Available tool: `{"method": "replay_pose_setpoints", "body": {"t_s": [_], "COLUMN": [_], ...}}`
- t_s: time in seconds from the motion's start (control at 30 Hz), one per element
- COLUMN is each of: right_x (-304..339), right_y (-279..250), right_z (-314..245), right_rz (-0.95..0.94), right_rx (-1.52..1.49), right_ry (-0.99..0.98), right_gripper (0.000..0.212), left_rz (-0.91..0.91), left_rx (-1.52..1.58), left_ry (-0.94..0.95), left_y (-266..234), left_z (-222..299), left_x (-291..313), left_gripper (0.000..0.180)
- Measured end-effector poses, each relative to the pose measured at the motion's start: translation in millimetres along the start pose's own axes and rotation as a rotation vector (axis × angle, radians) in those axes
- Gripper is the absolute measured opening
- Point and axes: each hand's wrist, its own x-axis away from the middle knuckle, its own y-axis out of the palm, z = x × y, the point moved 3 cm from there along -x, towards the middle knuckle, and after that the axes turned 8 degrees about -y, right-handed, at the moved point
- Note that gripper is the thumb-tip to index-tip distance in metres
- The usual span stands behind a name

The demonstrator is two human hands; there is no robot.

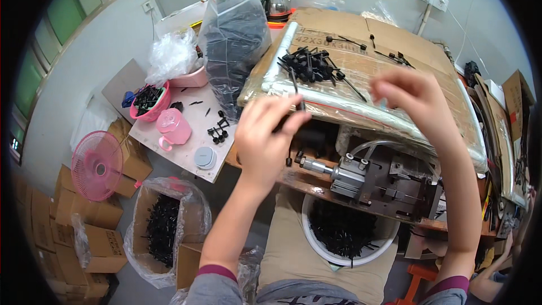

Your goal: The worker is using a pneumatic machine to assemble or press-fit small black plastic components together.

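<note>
My left hand (261, 135) pinches a thin black rod-shaped part (295, 83) between thumb and fingers, in front of the cardboard-covered work surface. Another slim black piece with a knob end (289, 161) shows just below that hand; whether it is held cannot be told. My right hand (416, 99) is raised over the right side of the cardboard, its fingers curled together and slightly blurred. What they hold, if anything, is hidden. Between and beyond the hands lies a pile of black rod parts with knob ends (313, 66) on the cardboard (418, 62).
A metal bench machine (350, 179) sits below the cardboard. A white basket (307, 231) of black parts rests at my lap. To the left are a side table (195, 116) with a pink jug (173, 126), a large plastic bag (234, 39), a lined box (195, 214) and a pink fan (97, 165).
</note>
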Motion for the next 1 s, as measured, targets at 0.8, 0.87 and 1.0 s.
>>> {"method": "replay_pose_setpoints", "body": {"t_s": [0.8, 0.87, 1.0], "right_x": [232, 248, 272], "right_y": [17, 19, 12], "right_z": [3, 6, 4], "right_rz": [0.565, 0.585, 0.637], "right_rx": [-0.847, -0.82, -0.84], "right_ry": [0.214, 0.261, 0.254], "right_gripper": [0.021, 0.014, 0.018], "left_rz": [-1.302, -1.325, -1.385], "left_rx": [0.662, 0.703, 0.783], "left_ry": [-0.557, -0.53, -0.606], "left_y": [77, 83, 89], "left_z": [158, 163, 172], "left_x": [120, 135, 154], "left_gripper": [0.031, 0.034, 0.038]}}
